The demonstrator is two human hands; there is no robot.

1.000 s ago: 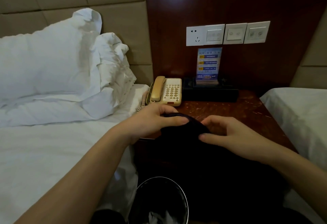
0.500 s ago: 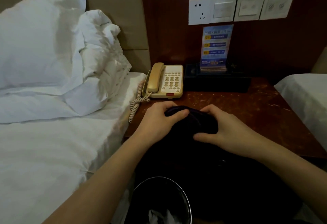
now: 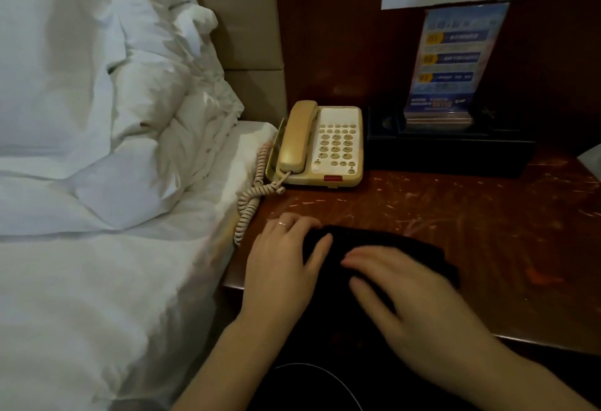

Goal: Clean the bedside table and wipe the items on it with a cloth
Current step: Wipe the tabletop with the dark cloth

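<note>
Cloth (image 3: 383, 245): dark, soft, bunched.

The bench (image 3: 455, 215) is glossy dark wood with many pale scratches; the cloth (image 3: 390, 245) on it looks matt black; the telephone (image 3: 328, 147) is smooth beige plastic.

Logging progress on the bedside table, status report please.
Left hand and right hand both flat on dark cloth, front of table. Phone and black tray behind, untouched.

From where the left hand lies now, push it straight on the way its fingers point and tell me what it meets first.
Probably the phone: the left hand, resting on the dark cloth, points up the table toward it, only bare wood between. Depth is uncertain.
</note>
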